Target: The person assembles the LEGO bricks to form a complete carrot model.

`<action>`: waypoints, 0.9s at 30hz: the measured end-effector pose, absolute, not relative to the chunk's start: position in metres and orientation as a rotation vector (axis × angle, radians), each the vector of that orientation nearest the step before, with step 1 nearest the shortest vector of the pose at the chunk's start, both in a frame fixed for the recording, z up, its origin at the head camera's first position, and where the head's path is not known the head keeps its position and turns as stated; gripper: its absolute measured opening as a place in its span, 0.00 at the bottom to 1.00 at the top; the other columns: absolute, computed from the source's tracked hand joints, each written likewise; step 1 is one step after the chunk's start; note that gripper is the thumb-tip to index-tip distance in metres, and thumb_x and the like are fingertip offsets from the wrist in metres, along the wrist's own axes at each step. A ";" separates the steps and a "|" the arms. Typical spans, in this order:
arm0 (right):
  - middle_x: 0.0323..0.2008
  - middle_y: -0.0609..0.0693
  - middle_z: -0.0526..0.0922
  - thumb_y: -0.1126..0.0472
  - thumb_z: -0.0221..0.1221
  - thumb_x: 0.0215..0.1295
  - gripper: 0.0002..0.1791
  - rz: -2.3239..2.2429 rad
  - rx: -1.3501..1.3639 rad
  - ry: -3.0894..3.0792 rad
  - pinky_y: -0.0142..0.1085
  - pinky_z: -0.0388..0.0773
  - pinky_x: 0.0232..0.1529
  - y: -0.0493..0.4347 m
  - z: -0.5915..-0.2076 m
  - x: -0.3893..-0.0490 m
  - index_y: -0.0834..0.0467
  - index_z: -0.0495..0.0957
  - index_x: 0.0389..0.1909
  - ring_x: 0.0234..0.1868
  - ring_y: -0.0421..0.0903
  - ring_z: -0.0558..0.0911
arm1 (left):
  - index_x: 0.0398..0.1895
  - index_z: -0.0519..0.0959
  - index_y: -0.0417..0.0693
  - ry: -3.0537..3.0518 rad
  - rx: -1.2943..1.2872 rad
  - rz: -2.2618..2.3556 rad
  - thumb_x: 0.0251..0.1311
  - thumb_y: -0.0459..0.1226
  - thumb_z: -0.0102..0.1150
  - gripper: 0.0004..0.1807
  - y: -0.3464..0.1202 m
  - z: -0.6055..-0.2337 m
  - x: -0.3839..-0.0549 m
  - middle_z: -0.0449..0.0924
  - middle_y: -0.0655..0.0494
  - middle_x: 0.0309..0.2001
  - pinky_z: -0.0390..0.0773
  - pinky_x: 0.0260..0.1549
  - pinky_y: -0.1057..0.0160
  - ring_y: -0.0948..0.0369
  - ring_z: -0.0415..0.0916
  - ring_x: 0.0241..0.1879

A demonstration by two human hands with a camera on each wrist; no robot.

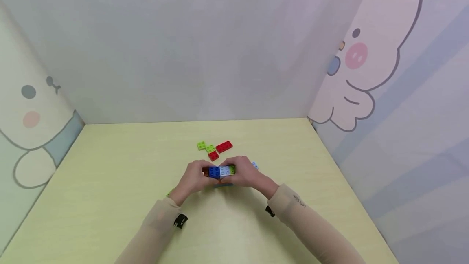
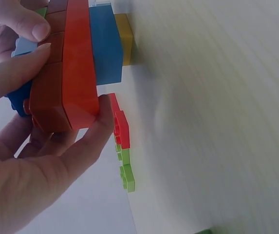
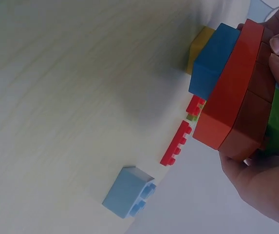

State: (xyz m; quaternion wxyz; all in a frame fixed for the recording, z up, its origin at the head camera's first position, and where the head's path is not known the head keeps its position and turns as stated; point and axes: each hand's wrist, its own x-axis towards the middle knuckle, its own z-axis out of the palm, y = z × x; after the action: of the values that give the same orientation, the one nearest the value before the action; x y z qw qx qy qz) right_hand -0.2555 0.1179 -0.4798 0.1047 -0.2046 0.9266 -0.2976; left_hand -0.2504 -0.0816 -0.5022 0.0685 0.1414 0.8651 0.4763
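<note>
Fingers of the left hand and right hand gripped opposite ends of the brick stack, roughly midway between side edges of the bench. Judged light, stiff, smooth; best held by the long red layer.

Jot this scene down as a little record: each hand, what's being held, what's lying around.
Left hand: grips one end of the brick stack
Right hand: grips the other end
Stack from bottom: yellow brick, blue brick, orange-red layer, brown bricks
Stack top, left to right in head view: dark blue brick, light blue brick, green brick
Loose beyond hands: two lime bricks, long red brick, small red brick
Loose beside right hand: single pale blue brick
Near left wrist: lime piece, mostly hidden
</note>
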 end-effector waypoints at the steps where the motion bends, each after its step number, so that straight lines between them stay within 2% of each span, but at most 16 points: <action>1: 0.39 0.37 0.80 0.52 0.72 0.51 0.17 -0.887 -0.605 2.730 0.34 0.73 0.42 0.119 -0.481 -0.255 0.47 0.83 0.44 0.40 0.40 0.75 | 0.36 0.85 0.49 2.602 0.426 1.436 0.40 0.33 0.78 0.16 -0.081 -0.503 -0.251 0.78 0.59 0.35 0.73 0.38 0.58 0.57 0.71 0.36; 13: 0.38 0.37 0.81 0.47 0.73 0.48 0.19 -1.091 -0.626 2.696 0.36 0.75 0.40 0.135 -0.496 -0.258 0.47 0.84 0.42 0.40 0.41 0.76 | 0.39 0.85 0.47 2.586 0.399 1.427 0.41 0.33 0.77 0.17 -0.080 -0.500 -0.250 0.78 0.57 0.37 0.74 0.37 0.59 0.56 0.71 0.37; 27: 0.38 0.42 0.81 0.54 0.74 0.47 0.21 -1.268 -0.523 2.587 0.37 0.76 0.39 0.143 -0.506 -0.257 0.54 0.83 0.43 0.39 0.44 0.78 | 0.42 0.84 0.49 2.591 0.414 1.414 0.43 0.34 0.77 0.19 -0.082 -0.499 -0.246 0.79 0.57 0.41 0.76 0.40 0.58 0.56 0.73 0.39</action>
State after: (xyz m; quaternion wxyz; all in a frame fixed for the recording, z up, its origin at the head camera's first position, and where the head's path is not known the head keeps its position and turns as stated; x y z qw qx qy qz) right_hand -0.2574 0.1432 -0.5062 0.1067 -0.1775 0.8784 -0.4307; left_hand -0.2461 -0.0823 -0.4990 0.0806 0.1385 0.8664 0.4729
